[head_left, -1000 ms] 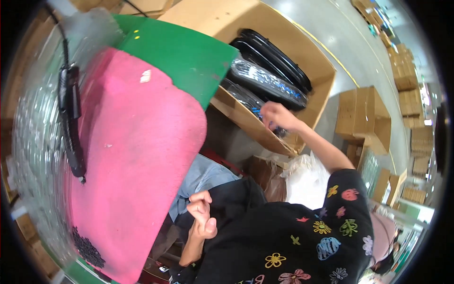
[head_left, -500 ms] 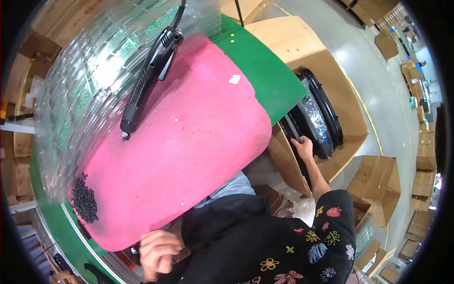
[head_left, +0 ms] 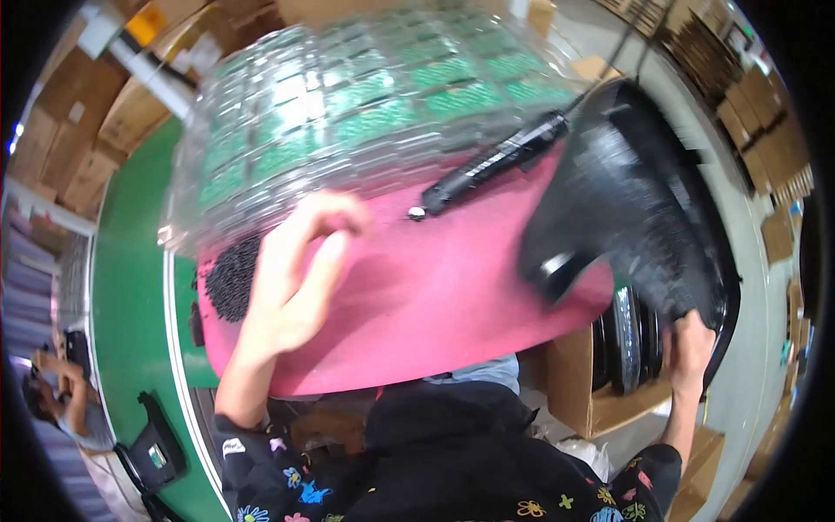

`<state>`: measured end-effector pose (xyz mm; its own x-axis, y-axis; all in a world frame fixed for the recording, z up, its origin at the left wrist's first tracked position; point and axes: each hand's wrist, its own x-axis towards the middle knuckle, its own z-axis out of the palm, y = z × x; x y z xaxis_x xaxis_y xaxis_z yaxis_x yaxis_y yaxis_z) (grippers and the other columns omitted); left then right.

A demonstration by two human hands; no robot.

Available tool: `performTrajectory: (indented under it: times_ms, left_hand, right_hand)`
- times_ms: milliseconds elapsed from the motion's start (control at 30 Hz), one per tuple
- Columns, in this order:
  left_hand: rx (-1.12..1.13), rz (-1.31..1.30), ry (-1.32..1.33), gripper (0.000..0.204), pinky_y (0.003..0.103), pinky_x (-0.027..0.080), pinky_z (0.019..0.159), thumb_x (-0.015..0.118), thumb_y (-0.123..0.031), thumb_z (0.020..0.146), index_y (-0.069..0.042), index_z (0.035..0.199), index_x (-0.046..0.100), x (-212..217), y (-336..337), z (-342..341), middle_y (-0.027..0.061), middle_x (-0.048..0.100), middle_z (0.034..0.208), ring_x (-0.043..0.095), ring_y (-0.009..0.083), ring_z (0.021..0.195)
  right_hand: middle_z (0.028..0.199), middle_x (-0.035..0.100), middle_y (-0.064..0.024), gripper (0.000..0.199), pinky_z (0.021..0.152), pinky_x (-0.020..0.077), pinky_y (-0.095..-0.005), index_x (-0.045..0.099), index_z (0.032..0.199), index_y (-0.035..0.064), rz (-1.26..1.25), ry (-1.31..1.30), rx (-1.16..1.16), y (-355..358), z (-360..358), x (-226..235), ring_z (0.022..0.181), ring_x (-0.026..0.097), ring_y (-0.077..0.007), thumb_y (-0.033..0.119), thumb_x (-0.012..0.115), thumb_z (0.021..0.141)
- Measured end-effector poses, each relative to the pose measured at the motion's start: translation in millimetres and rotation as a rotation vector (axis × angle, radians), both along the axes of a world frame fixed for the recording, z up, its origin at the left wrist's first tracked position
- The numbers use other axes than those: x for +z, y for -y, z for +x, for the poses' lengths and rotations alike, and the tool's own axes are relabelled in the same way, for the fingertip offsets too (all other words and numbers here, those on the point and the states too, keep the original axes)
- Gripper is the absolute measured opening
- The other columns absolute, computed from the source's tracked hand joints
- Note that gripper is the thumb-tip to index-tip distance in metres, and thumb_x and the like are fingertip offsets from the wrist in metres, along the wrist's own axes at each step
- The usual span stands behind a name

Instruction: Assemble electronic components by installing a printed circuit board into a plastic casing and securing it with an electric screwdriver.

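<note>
Shell (head_left: 644,204) has left the carton (head_left: 570,383), so I judge it unpacked: my right hand (head_left: 691,348) grips it over the mat's right end; my left hand (head_left: 300,283), empty, hangs half-curled above the mat (head_left: 417,322).

1 large black shell (head_left: 626,200), glossy and curved, is held at a tilt, most of its face blurred. Pale streaks of light smear its surface, and a smooth black rim curves down its right side. Its lower-left end, with 1 bright patch on it, reaches over the right part of the pink mat (head_left: 452,322); whether the 2 touch cannot be told. The right fingers (head_left: 691,329) grip its lower edge.
</note>
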<state>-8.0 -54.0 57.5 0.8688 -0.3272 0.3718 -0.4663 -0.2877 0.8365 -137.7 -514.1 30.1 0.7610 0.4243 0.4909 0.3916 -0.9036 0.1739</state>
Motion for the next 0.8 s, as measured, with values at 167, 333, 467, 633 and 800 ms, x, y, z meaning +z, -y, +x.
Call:
performTrajectory:
  times_ms: [167, 333, 467, 633, 800]
  left_hand:
    - [-0.076, 0.34, 0.009, 0.038, 0.037, 0.049, 0.083, 0.067, -0.027, 0.089, -0.002, 0.116, 0.06, -23.6, -18.5, 26.1, 0.0135, 0.064, 0.102, 0.063, 0.0269, 0.091]
    - [-0.058, 0.691, 0.077, 0.028, 0.045, 0.049, 0.066, 0.07, -0.028, 0.083, -0.002, 0.08, 0.06, -42.1, -39.3, 24.4, 0.0123, 0.06, 0.081, 0.062, 0.0355, 0.079]
    - [0.023, 0.664, 0.123, 0.021, 0.043, 0.05, 0.063, 0.07, -0.021, 0.08, -0.003, 0.077, 0.059, -42.9, -55.6, 22.9, 0.01, 0.058, 0.078, 0.063, 0.0322, 0.077]
    - [0.078, 0.584, 0.268, 0.018, 0.04, 0.051, 0.064, 0.071, -0.02, 0.078, -0.007, 0.077, 0.059, -53.6, -61.1, 34.8, 0.0077, 0.058, 0.081, 0.062, 0.0266, 0.079]
    - [0.042, 0.571, 0.252, 0.017, 0.039, 0.052, 0.066, 0.069, -0.02, 0.08, -0.007, 0.081, 0.058, -63.8, -64.3, 39.8, 0.0075, 0.057, 0.083, 0.061, 0.0262, 0.082]
  right_hand:
    - [0.066, 0.042, 0.0003, 0.016, 0.038, 0.037, -0.0311, 0.048, 0.074, 0.0137, -0.295, -0.414, 0.452, -89.9, 58.0, 11.1, 0.052, 0.052, -0.0159, 0.017, 0.062, 0.067]
    - [0.057, 0.047, -0.0023, 0.039, 0.041, 0.0435, -0.0357, 0.045, 0.064, 0.0107, -0.277, -0.699, 0.705, -165.7, 133.6, 34.4, 0.05, 0.056, -0.0218, 0.036, 0.071, 0.08]
    - [0.066, 0.055, -0.0108, 0.021, 0.055, 0.0466, -0.0431, 0.054, 0.079, 0.0061, 0.107, -0.343, 0.755, -259.4, 246.2, 54.3, 0.06, 0.059, -0.0334, 0.018, 0.072, 0.079]
    - [0.125, 0.054, -0.0145, 0.034, 0.096, 0.0452, -0.0457, 0.057, 0.121, 0.0077, 0.128, -0.147, 0.526, -375.8, 418.3, 41.0, 0.119, 0.052, -0.034, 0.021, 0.06, 0.09]
    - [0.149, 0.039, -0.0124, 0.049, 0.111, 0.0319, -0.0507, 0.053, 0.134, 0.0112, -0.018, -0.297, 0.167, -484.2, 504.8, 16.2, 0.141, 0.032, -0.0301, 0.04, 0.051, 0.095]
